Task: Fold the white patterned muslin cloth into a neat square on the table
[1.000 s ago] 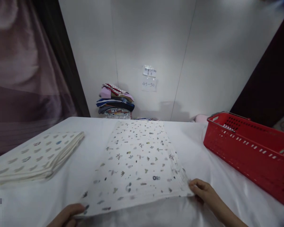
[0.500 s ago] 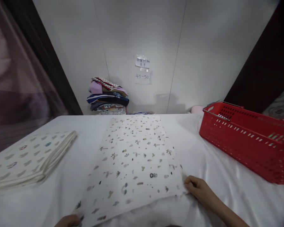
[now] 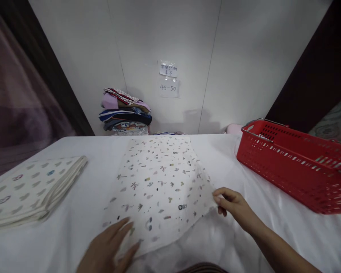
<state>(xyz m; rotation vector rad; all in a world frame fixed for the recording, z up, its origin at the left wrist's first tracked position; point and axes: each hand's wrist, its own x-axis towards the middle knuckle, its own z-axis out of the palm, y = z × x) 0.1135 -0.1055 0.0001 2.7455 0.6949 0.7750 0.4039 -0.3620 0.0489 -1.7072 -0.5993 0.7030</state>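
A thin white cloth [image 3: 159,185] printed with small palm trees, leaves and other motifs lies spread over the white-covered table [image 3: 85,197]. At its near right corner, my right hand [image 3: 233,206] pinches the edge between thumb and fingers and lifts it slightly. My left hand [image 3: 109,246] is over the near left part of the cloth, fingers apart and blurred a little by motion. Its fingertips lie on or just above the fabric; which of the two I cannot tell. That hand covers the cloth's near left corner.
A folded cream cloth [image 3: 36,182] with grey cloud-like shapes lies on the left. On the right stands a red plastic basket [image 3: 287,170] with metal handles. Folded fabrics [image 3: 126,113] are piled by the wall, beneath paper notes [image 3: 169,87]. A curtain [image 3: 19,102] hangs at the left.
My left hand has let go of the near left corner and moved right and forward over the cloth. My right hand has raised its corner and shifted slightly left and forward.
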